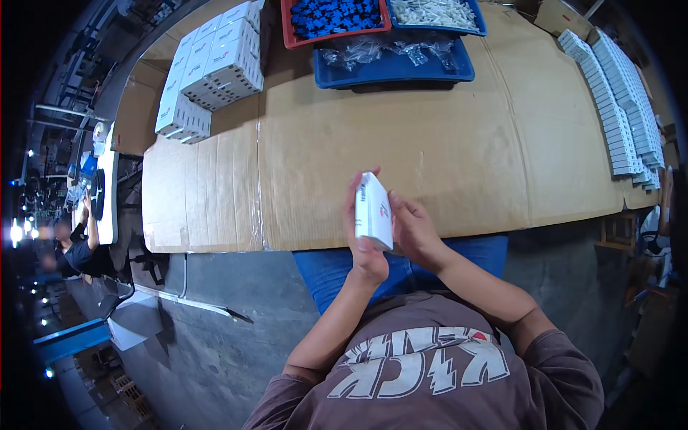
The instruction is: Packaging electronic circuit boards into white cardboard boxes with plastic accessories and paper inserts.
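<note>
A small white carton with a printed front is held up just above the near edge of the table, tilted so that one narrow side shows. My left hand is closed around it, thumb at the lower end and fingers along the left side and top. On the carton's right edge rests my right hand, its fingers bent against the box; part of them is hidden behind it. Stacked white cartons of a similar look stand at the far left of the table.
Cardboard covers the table. At the back are a red bin of blue plastic pieces, a blue bin of white pieces and a blue tray with clear plastic bags. Rows of white boxes line the right. Another person works far left.
</note>
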The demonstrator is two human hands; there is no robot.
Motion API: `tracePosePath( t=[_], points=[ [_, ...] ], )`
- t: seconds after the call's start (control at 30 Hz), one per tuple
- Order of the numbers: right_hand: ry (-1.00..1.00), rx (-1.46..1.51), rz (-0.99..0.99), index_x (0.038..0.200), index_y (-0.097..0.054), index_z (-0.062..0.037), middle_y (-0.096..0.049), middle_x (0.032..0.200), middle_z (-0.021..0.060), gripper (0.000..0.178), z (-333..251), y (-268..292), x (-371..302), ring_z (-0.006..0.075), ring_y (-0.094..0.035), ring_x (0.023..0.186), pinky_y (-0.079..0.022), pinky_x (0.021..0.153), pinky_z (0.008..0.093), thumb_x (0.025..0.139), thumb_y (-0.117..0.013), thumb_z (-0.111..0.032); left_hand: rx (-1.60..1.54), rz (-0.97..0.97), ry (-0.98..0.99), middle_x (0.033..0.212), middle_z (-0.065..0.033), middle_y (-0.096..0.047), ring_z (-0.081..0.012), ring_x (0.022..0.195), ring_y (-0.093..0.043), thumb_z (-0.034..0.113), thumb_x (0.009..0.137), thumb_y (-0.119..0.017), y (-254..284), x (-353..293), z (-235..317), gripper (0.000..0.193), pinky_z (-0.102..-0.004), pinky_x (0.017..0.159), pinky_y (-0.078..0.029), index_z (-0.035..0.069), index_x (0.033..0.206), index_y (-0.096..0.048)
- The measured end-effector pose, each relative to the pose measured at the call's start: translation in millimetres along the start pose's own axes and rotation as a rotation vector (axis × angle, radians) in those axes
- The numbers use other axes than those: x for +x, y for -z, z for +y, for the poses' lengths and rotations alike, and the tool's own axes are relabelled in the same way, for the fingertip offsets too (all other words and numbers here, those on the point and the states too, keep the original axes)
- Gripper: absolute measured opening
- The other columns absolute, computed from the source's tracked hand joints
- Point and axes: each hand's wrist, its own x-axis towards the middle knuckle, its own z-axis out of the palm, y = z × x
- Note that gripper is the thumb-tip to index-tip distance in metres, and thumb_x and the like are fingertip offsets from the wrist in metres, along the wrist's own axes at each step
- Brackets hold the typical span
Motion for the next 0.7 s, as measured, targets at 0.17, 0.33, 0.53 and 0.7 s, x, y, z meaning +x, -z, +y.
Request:
tracePosePath(
  t=[0.17,0.33,0.53,0.7],
  points=[
    [-0.329,0.269,-0.188,0.130,-0.064,-0.0112,-0.067,0.112,0.0006,0.043,-17,20,-2,0.0135,-0.065,0.104,-0.053,0.095,0.0366,0.108,-0.057,-0.048,0.124,-0.191,0.053,0.155,-0.0300,-0.043,-0.0373,0.145,-0.045,0.079,0.090,-0.050,4,-2,1,0.111,-0.0498,0.120,-0.035,0.000,0.162,-0.024],
    [-0.358,0.365,-0.327,0.132,-0.063,-0.0132,-0.070,0.123,0.0018,0.044,-8,31,1,0.0187,-0.069,0.114,-0.057,0.096,0.0411,0.103,-0.066,-0.046,0.147,-0.261,0.066,0.153,-0.0314,-0.046,-0.0352,0.142,-0.049,0.081,0.089,-0.049,6,-2,6,0.117,-0.0460,0.116,-0.038,-0.006,0.163,-0.023],
    [-0.366,0.250,-0.233,0.132,-0.061,-0.0106,-0.069,0.120,0.0037,0.045,-12,31,8,0.0178,-0.067,0.112,-0.055,0.098,0.0428,0.106,-0.061,-0.048,0.205,-0.260,0.032,0.151,-0.0311,-0.046,-0.0379,0.143,-0.046,0.075,0.090,-0.047,18,-3,-4,0.112,-0.0478,0.118,-0.035,-0.011,0.160,-0.026],
    [-0.439,0.074,0.154,0.137,-0.058,-0.0085,-0.069,0.123,0.0087,0.045,-44,-10,-5,0.0206,-0.068,0.115,-0.060,0.090,0.0389,0.106,-0.064,-0.040,0.380,-0.205,-0.063,0.148,-0.0299,-0.046,-0.0383,0.140,-0.042,0.065,0.093,-0.050,24,-4,-9,0.103,-0.0491,0.117,-0.035,-0.013,0.157,-0.029]
  ],
)
